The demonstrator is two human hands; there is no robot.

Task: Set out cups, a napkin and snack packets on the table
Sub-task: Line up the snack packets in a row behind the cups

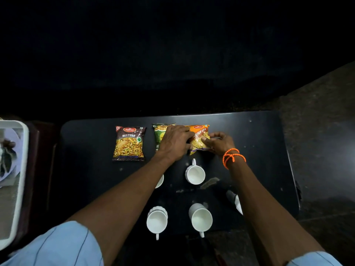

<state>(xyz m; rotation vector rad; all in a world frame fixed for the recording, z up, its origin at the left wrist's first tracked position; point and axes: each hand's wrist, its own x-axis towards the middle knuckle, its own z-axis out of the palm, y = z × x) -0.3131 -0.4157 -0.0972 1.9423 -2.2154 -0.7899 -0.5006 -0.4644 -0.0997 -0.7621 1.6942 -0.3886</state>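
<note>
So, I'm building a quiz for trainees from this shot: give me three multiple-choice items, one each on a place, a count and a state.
1. Where is the Mixture packet?
A. left end of the packet row
B. among the cups
C. in the tray

2. How many snack packets lie on the table?
A. two
B. three
C. five

3. What are the hands doing?
A. lifting a cup
B. resting apart
C. both on the orange packet

Answers: 1 A, it lies leftmost; 2 B, Mixture, green packet, orange; 3 C, left hand and right hand grip it.

Dark table point(259, 143): snack packets point(129, 143), white cups point(195, 174).
</note>
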